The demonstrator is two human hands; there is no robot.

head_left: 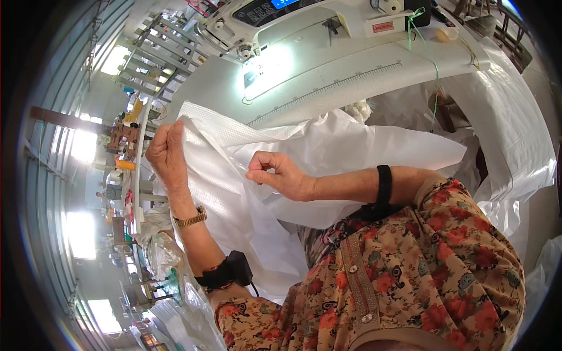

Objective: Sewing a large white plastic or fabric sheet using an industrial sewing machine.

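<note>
A white sheet of woven plastic point(213, 175) hangs in loose folds across my lap and below the front edge of the sewing table. My left hand point(167, 153), at the left, is closed on the sheet's upper corner and holds it raised beside the table. Over the middle of the sheet, my right hand point(280, 175) has its fingers curled in with thumb and forefinger pressed together. Whether anything is pinched there cannot be made out. Beyond both hands stands a white sewing machine point(316, 17), its lamp lighting the needle area.
A printed ruler scale point(333, 88) runs along the sewing table point(216, 88). Green thread point(435, 76) dangles over its right side. Glossy white sheeting point(509, 128) drapes down at the right. Racks point(167, 50) and an orange thread cone point(124, 165) stand at the left.
</note>
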